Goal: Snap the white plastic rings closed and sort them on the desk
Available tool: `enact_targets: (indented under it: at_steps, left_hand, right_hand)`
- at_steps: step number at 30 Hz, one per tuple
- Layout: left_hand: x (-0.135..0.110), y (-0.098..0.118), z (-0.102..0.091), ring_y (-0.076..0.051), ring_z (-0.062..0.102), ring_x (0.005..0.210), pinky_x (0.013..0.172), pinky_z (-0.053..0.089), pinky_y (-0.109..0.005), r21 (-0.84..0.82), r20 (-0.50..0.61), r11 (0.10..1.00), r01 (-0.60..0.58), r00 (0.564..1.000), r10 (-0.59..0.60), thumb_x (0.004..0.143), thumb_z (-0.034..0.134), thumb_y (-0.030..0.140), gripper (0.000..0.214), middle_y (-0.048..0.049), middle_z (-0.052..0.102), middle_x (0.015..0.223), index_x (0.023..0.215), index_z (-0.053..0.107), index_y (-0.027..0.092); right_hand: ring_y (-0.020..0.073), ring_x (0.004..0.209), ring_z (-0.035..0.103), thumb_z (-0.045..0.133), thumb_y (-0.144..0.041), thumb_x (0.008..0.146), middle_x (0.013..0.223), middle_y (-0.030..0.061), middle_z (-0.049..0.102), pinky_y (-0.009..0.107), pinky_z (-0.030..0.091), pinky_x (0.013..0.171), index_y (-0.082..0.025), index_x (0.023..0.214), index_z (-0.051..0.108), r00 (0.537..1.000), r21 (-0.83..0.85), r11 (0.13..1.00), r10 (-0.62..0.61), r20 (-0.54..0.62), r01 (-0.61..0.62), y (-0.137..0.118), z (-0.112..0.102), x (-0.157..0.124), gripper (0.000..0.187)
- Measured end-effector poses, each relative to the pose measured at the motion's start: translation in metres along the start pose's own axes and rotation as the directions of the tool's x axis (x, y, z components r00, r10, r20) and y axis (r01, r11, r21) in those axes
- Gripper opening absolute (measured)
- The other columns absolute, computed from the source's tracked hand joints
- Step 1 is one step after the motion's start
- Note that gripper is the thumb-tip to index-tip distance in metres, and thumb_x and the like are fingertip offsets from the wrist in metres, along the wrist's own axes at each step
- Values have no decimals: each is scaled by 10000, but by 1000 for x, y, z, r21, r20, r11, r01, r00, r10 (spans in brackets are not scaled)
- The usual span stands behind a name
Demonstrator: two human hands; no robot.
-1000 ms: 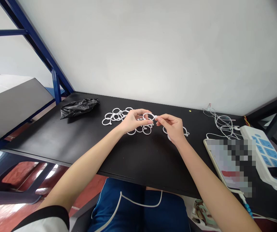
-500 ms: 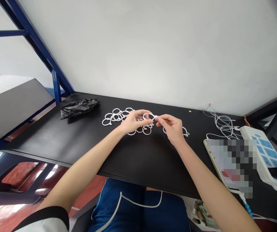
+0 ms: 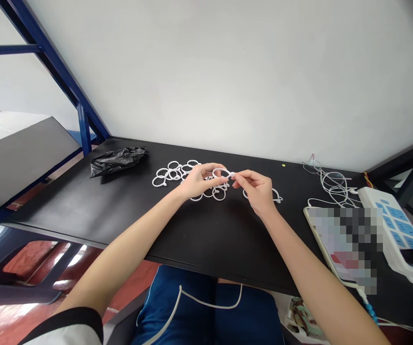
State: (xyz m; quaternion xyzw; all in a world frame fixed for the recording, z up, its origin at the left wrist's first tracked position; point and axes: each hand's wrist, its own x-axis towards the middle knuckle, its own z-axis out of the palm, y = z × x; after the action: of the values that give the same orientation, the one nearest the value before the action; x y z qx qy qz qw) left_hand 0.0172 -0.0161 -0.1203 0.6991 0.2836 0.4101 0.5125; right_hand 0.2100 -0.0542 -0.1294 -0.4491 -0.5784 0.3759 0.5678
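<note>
Both of my hands meet over the middle of a black table (image 3: 127, 211). My left hand (image 3: 199, 180) pinches a white plastic ring (image 3: 221, 173) by its near side, and my right hand (image 3: 257, 189) pinches the small knob at that ring's right end. Just behind and under my left hand lies a heap of several more white rings (image 3: 172, 173). A few further white rings (image 3: 277, 196) lie partly hidden by my right hand.
A crumpled black plastic bag (image 3: 117, 160) lies at the back left. To the right are tangled white cables (image 3: 332, 186), a blurred flat device (image 3: 346, 239) and a white power strip with blue sockets (image 3: 396, 230). A blue metal frame (image 3: 84, 124) stands at the left.
</note>
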Motion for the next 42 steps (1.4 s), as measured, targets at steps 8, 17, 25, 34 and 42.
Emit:
enact_targets:
  at_steps: [8, 17, 25, 34, 42]
  left_hand:
    - [0, -2, 0, -124, 506, 775, 818, 464, -310, 12, -3, 1000, -26, 1000, 26, 783, 727, 384, 338, 4, 469, 773, 1030, 681, 159]
    - [0, -2, 0, -121, 491, 771, 828, 458, -308, 6, -2, 1000, -23, 1000, 23, 784, 725, 382, 343, 6, 456, 776, 1032, 680, 149]
    - [1, -2, 0, -129, 523, 791, 877, 458, -329, 62, -6, 998, -29, 1000, 30, 800, 701, 401, 342, -2, 506, 795, 1032, 669, 151]
    - [0, -7, 0, -205, 583, 948, 874, 436, -348, 402, -114, 916, 2, 992, 48, 754, 741, 459, 415, -39, 667, 956, 1058, 640, 195]
    - [-1, -19, 0, -241, 538, 1069, 1071, 318, -462, 730, -45, 681, -59, 990, 134, 793, 721, 446, 358, -54, 659, 1085, 1048, 636, 210]
  right_hand:
    - [138, 636, 651, 725, -363, 803, 701, 5, 695, 287, 548, 679, -218, 778, 737, 1000, -1, 1000, 3, -5, -3, -1, 1, -1, 147]
    - [134, 617, 642, 734, -361, 790, 661, 6, 686, 279, 544, 661, -200, 766, 737, 1000, -1, 1000, 4, -15, -4, -2, 2, -1, 162]
    - [135, 605, 642, 730, -372, 783, 676, 13, 692, 285, 555, 653, -195, 765, 737, 1000, -29, 1000, 7, -20, -8, -3, 3, 0, 178]
    - [174, 597, 649, 705, -391, 743, 747, 62, 719, 301, 525, 558, -169, 764, 712, 974, -201, 974, 65, -215, -109, 9, -20, 14, 223]
    - [151, 521, 575, 466, -422, 903, 570, 7, 622, 292, 444, 591, -208, 725, 584, 979, -603, 790, -20, -205, -110, 12, -48, 19, 303]
